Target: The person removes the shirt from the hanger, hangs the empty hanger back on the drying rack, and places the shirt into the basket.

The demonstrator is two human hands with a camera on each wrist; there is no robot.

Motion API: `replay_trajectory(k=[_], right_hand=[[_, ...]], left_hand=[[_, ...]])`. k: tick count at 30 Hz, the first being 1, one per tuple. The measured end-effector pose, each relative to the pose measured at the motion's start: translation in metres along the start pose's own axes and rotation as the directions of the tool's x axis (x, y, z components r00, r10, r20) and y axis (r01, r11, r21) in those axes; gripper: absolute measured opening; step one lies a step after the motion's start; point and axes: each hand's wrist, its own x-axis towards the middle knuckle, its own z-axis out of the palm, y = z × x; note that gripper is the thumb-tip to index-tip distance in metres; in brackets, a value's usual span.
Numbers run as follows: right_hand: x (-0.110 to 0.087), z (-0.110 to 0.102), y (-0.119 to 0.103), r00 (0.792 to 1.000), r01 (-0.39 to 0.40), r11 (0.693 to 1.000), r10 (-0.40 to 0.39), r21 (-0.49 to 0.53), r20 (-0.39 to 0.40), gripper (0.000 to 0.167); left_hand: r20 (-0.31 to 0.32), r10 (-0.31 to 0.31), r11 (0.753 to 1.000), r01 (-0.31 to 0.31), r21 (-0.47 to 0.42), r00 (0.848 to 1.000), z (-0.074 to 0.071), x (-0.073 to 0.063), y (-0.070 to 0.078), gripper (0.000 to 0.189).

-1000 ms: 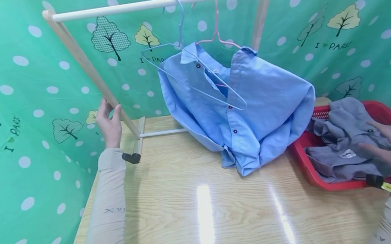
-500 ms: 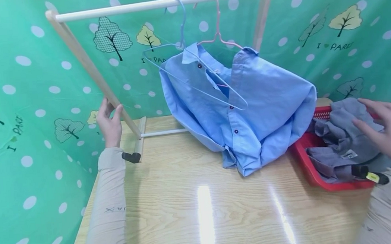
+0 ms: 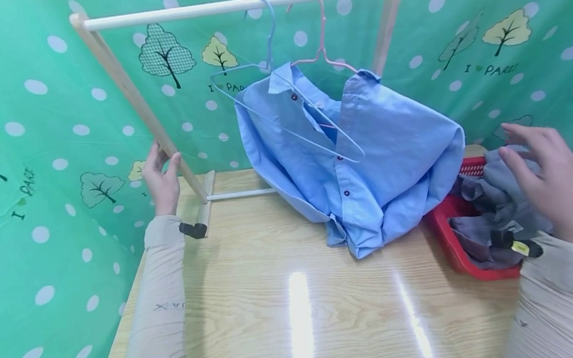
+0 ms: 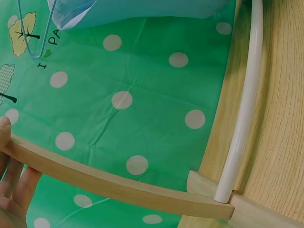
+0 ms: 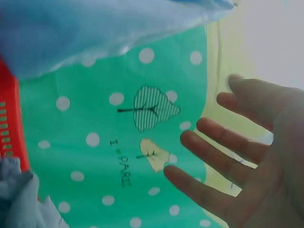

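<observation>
My left hand (image 3: 162, 185) holds the left wooden post (image 3: 131, 95) of a clothes rack, thumb on one side and fingers behind it. In the left wrist view, that hand (image 4: 14, 202) is partly cut off by the frame edge. A light blue buttoned shirt (image 3: 397, 134) hangs on a pink hanger (image 3: 322, 26). In front of the shirt, a bare blue hanger (image 3: 272, 24) hangs from the same bar. My right hand (image 3: 553, 184) is raised over a red basket (image 3: 450, 245) of grey clothing (image 3: 496, 185), its spread fingers (image 5: 223, 164) holding nothing.
The rack's white top bar (image 3: 197, 10) runs across the back, with a white lower bar (image 3: 240, 194) near the table. Behind hangs a green dotted cloth (image 3: 93, 158). The basket stands to the right on the wooden table (image 3: 254, 290).
My right hand has moved left and up from low over the basket, its fingers still spread. The left hand keeps its hold on the post, and the shirt and hangers look unmoved.
</observation>
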Motion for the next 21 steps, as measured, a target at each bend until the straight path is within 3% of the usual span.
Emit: replay_trajectory(k=[7, 16, 21], right_hand=[[0.009, 0.011, -0.02, 0.999, 0.041, 0.998, -0.041, 0.054, -0.001, 0.051], [0.024, 0.023, -0.039, 0.977, 0.212, 0.968, -0.209, 0.135, -0.039, 0.06], [0.028, 0.028, -0.049, 0.976, 0.217, 0.966, -0.219, 0.141, -0.008, 0.06]], left_hand=[[-0.007, 0.0, 1.0, 0.0, 0.006, 1.0, -0.001, 0.001, -0.002, 0.055], [-0.002, 0.013, 1.0, -0.013, 0.009, 1.0, -0.001, 0.003, -0.006, 0.055], [-0.006, 0.016, 1.0, -0.016, 0.004, 1.0, -0.002, 0.004, -0.007, 0.055]])
